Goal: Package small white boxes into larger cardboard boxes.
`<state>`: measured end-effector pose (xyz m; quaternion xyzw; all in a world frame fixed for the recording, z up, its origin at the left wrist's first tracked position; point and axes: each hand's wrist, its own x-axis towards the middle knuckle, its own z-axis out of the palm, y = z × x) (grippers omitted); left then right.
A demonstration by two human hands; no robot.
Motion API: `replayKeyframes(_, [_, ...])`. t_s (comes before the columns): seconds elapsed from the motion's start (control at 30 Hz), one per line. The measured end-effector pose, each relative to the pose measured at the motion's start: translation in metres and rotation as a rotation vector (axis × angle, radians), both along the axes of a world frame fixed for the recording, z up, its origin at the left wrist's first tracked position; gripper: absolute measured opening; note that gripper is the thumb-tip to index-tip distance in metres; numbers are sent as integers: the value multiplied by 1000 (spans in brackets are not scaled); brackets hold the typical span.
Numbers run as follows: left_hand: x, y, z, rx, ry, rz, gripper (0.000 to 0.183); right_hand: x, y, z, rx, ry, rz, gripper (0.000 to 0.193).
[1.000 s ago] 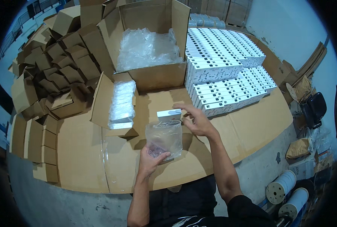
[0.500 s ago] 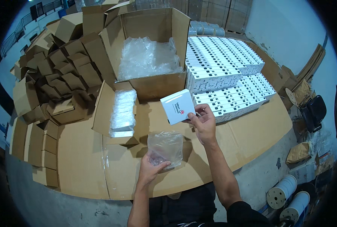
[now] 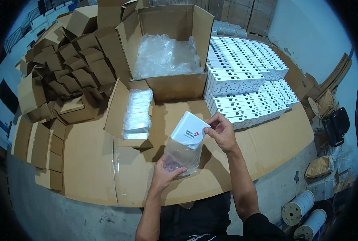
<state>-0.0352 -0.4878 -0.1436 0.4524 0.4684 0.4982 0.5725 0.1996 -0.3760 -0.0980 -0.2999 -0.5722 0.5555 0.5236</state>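
Note:
Over the cardboard-covered table, my right hand [image 3: 224, 134] pinches a flat white box [image 3: 188, 129] by its right edge, thumb on the face. The lower part of this box sits inside the mouth of a clear plastic bag [image 3: 184, 156]. My left hand [image 3: 165, 173] grips that bag at its lower left, thumb across the front and the other fingers behind. Just beyond my hands, an open carton [image 3: 118, 110] holds a row of bagged white items [image 3: 137, 113].
A large open carton [image 3: 175, 86] full of clear plastic bags [image 3: 167, 56] stands at the back. Stacked white boxes [image 3: 243, 86] fill the right rear. Empty brown cartons [image 3: 72, 76] pile up at left. Cable spools [image 3: 293, 213] stand below the table's right side.
My right hand has brought the white box down to the bag, and its lower part is now inside. The bag has shifted slightly right and opened. The whole view has shifted a little.

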Motion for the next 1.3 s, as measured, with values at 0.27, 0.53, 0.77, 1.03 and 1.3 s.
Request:
replayKeyframes(0.27, [-1,-1,1,-38,59,4,52,-9,1,-6,-44,-18,111,20])
replayKeyframes(0.53, [3,8,-1,145,122,34,58,-15,-2,-6,-75,-84,74,20])
replayKeyframes(0.77, [3,24,-8,45,-3,93,27,-11,-5,-7,-134,-181,112,19])
replayKeyframes(1.03, [19,29,-18,51,-54,214,25,-24,-57,-35,-368,-84,33,28])
replayKeyframes(1.3, [30,38,-4,178,65,244,22,-46,-64,-46,-264,1,-179,32])
